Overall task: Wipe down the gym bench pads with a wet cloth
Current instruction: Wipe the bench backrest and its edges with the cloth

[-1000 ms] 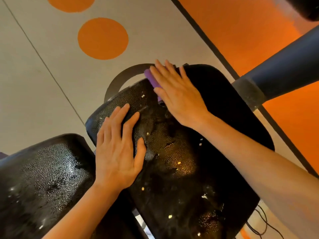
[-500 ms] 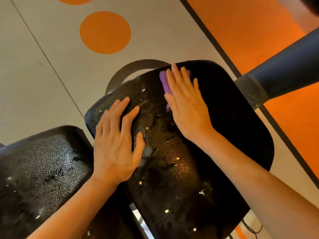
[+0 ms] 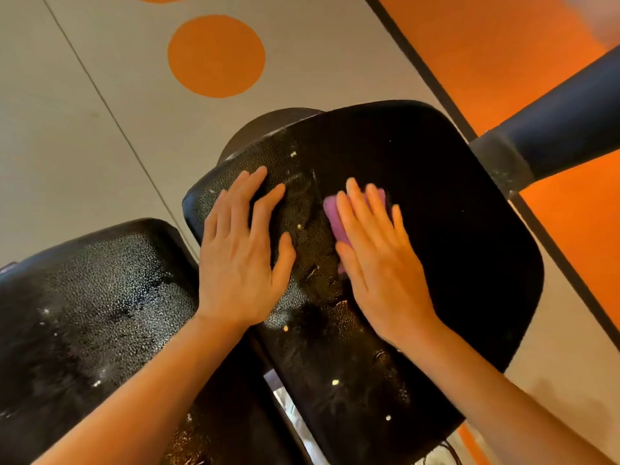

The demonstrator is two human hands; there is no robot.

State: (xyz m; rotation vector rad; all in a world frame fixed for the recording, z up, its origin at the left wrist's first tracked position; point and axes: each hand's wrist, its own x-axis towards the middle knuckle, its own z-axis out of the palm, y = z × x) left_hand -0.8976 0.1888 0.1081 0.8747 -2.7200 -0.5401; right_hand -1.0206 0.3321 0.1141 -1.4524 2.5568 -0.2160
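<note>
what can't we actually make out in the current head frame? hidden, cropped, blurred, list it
Head view only:
- Purple cloth: mostly under the right hand; its full shape is hidden.
- Right fingertips: motion-blurred.
- Seat pad: right half too dark to tell wet from dry.
- Second pad: cut off by the left and bottom edges.
- Pad area under the left hand: covered.
- Bench frame: hidden beneath the pads.

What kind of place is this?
Most likely a gym floor. Two black padded bench pads on a frame, a thick padded roller at upper right, and sport flooring with orange dots and an orange zone point to that.
</note>
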